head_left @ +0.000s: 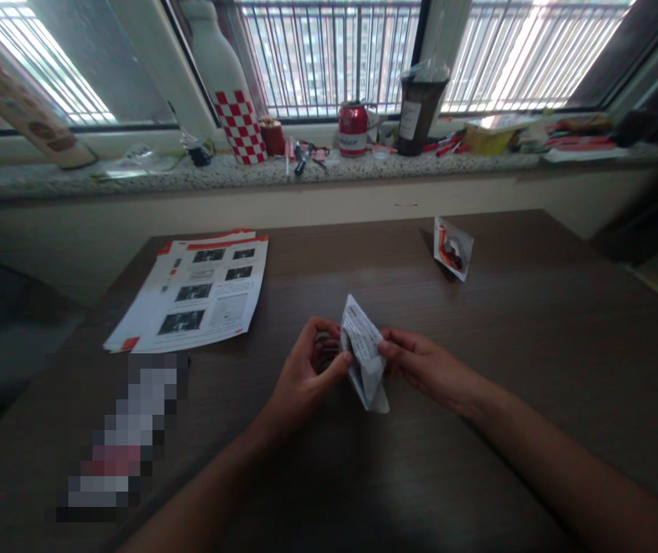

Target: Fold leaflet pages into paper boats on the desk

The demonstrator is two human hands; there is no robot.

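Above the middle of the dark table, a folded piece of printed paper (365,346) is held between both hands. It is white with small lines of text, and its folds stand partly apart. My left hand (312,361) pinches its left side, thumb in front, the other fingers curled behind. On the right edge, the thumb and fingertips of my right hand (414,355) are closed. Farther back to the right stands another folded paper piece (453,250), with orange and dark print, apart from both hands.
Printed sheets (213,292) lie stacked at the table's (513,322) back left. A blurred-out, pixelated oblong object (121,438) rests at the front left. On the windowsill stand a checkered bottle (236,115), a red can (352,127) and a dark drink cup (419,111).
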